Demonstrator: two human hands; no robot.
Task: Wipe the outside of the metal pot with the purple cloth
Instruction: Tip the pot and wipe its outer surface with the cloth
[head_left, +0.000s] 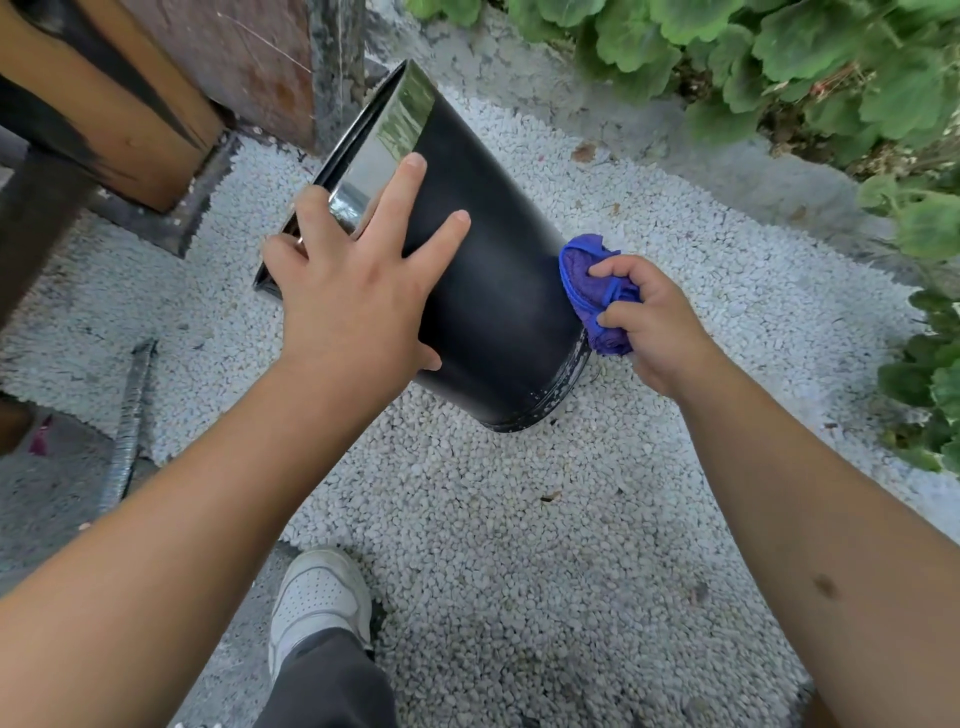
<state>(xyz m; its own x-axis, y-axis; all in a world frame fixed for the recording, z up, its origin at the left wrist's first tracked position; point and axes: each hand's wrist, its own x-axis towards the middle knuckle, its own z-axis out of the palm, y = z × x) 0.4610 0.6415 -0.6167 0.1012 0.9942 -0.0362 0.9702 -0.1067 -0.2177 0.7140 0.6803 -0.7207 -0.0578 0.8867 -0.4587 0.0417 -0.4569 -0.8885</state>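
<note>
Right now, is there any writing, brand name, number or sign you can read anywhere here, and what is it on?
None can be read.
Metal pot: bare dark wall and shiny rim band, no label showing.
Purple cloth: no tag visible.
White shoe: no readable logo.

Left hand (353, 291) steadies tilted metal pot (488, 270); right hand (649, 322) presses purple cloth (587, 286) against it.

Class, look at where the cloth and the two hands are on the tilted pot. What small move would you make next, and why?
Probably slide the purple cloth up the pot wall toward the shiny rim. The right hand presses it low on the right side, near the base, while the left hand steadies the tilted pot, leaving the upper wall unwiped.
</note>
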